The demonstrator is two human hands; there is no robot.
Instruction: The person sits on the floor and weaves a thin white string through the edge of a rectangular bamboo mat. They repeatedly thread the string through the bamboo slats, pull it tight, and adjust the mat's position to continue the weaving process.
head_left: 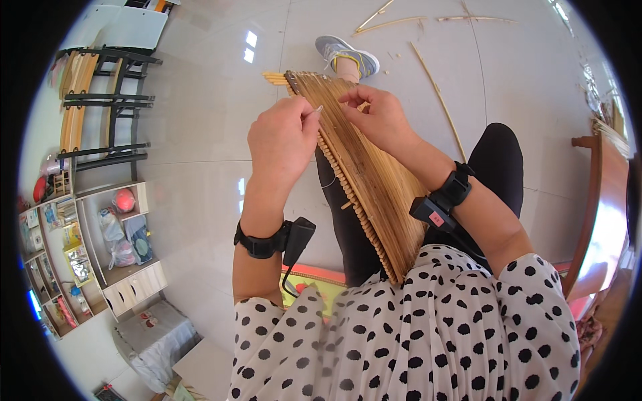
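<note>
A long panel of straight tan stalks (364,160), bound side by side, lies slanted across my lap. Its knobbly left edge is a row of stalk ends, and a few stalks jut out at the far end. My left hand (284,137) is closed over that edge near the far end, pinching a white thread (319,109) whose tip shows by the thumb. Just to the right, my right hand (381,120) hovers over the panel's surface, thumb and forefinger pressed together. What they hold, if anything, is too small to make out. More thin thread hangs below the left edge.
Loose stalks (436,93) lie scattered on the tiled floor ahead. A brown wooden furniture piece (588,214) stands at right. Folded racks (110,100) and a shelf unit (120,267) line the left. Black bands with small devices (267,240) sit on both forearms.
</note>
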